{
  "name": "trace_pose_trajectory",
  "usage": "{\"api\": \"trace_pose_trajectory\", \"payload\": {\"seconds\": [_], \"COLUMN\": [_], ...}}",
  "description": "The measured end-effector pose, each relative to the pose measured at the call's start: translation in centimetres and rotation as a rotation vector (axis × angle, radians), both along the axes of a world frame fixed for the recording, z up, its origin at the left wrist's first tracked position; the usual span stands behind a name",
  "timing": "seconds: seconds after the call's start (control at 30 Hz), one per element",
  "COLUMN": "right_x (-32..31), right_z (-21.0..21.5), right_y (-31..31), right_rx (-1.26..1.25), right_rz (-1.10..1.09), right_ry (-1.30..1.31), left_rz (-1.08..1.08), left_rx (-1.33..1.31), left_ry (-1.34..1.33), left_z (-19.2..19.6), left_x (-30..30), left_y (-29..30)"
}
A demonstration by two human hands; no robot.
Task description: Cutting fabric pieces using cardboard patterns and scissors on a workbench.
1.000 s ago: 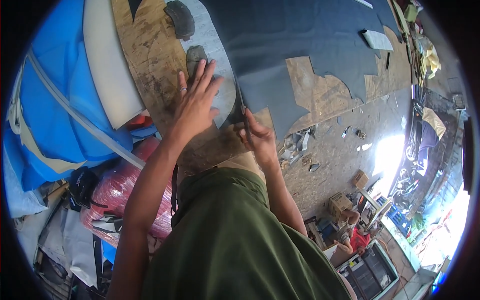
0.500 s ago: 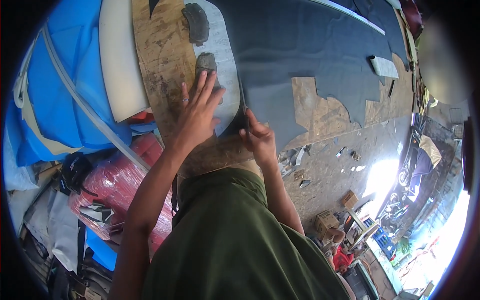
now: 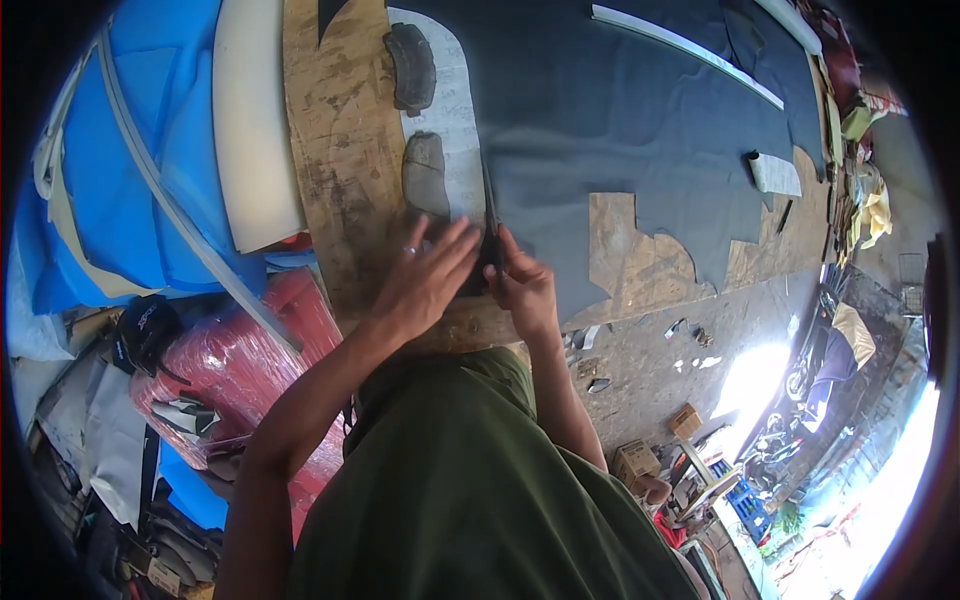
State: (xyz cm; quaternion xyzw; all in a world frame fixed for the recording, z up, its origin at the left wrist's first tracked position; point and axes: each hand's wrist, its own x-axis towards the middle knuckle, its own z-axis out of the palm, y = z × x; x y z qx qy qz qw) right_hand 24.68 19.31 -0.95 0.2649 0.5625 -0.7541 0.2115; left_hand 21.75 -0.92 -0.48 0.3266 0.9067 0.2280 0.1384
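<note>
My right hand (image 3: 524, 285) is closed around a dark pair of scissors (image 3: 491, 205). Its narrow blades point away from me along the right edge of a pale paper pattern (image 3: 458, 120); my fingers hide most of the handles. Black sheet material (image 3: 550, 110), like leather or vinyl, lies under and beside the pattern. My left hand (image 3: 425, 280), slightly blurred, has its fingers spread over the pattern's near end. Just beyond its fingertips a grey block-shaped weight (image 3: 425, 170) rests on the paper. A second, curved dark weight (image 3: 411, 68) sits farther up.
Beneath the material is a worn wooden board (image 3: 345, 150). A long white strip (image 3: 690, 55) and a curled pale piece (image 3: 775, 175) lie on the sheet. Left are blue sheeting (image 3: 165, 90), a cream roll (image 3: 255, 130) and a plastic-wrapped red bundle (image 3: 240, 370). Cardboard boxes (image 3: 634, 462) stand lower right.
My left hand has come off the nearer weight and drawn back toward me. My right hand keeps the scissors at the pattern's edge. The whole view has shifted slightly.
</note>
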Motion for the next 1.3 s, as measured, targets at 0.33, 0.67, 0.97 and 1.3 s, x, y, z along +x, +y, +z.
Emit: {"api": "trace_pose_trajectory", "payload": {"seconds": [0.33,0.67,0.97,1.3], "right_x": [-3.1,-6.4,-9.9,-12.6], "right_z": [0.1,-1.0,-0.7,-1.4], "right_y": [-0.5,-1.2,-2.6,-2.3], "right_rx": [-0.029,-0.049,0.017,0.028], "right_rz": [-0.016,-0.064,-0.053,-0.023], "right_ry": [-0.025,-0.029,-0.059,-0.084], "left_rz": [-0.032,-0.014,-0.032,0.014], "left_rx": [-0.028,0.046,0.067,0.092], "left_ry": [0.073,-0.013,-0.004,0.0], "left_z": [-0.7,-1.2,-1.5,-1.9], "left_x": [2.5,2.7,2.3,2.2], "left_y": [0.8,0.8,0.4,0.5]}}
